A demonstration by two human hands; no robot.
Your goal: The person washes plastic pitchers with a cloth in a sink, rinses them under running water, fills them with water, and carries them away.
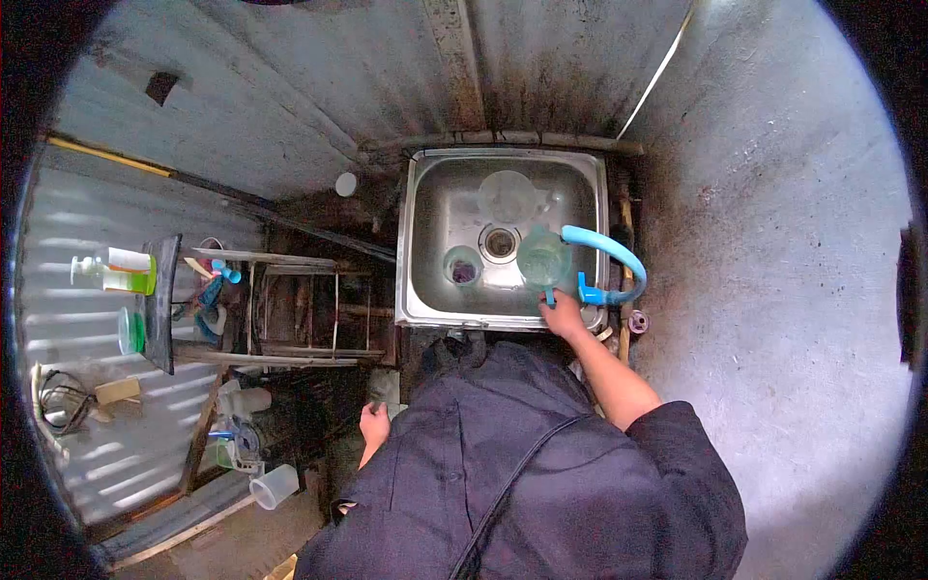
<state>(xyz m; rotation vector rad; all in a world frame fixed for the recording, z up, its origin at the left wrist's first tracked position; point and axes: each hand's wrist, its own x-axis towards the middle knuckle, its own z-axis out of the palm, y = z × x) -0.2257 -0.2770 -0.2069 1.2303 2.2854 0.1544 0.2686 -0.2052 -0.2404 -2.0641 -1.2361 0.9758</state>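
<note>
My right hand (561, 314) is closed on the handle of a translucent green pitcher (541, 259) at the right side of the steel sink (425, 314). Above the pitcher curves a light-blue faucet (628, 261), its outlet over the rim. A clear plastic pitcher (505, 196) lies at the back of the basin. Left of the drain (500, 243) is a translucent cup (463, 265) with something purple showing inside. Low beside my body, my left hand (374, 423) has curled fingers, and I see nothing held in it.
On the left stands a wooden rack (290, 360) with a soap bottle (114, 271) and a green tub (131, 331) on its shelf. A white cup (275, 486) sits lower left among other dishes. Metal walls enclose the sink; a grey wall (764, 290) is close on the right.
</note>
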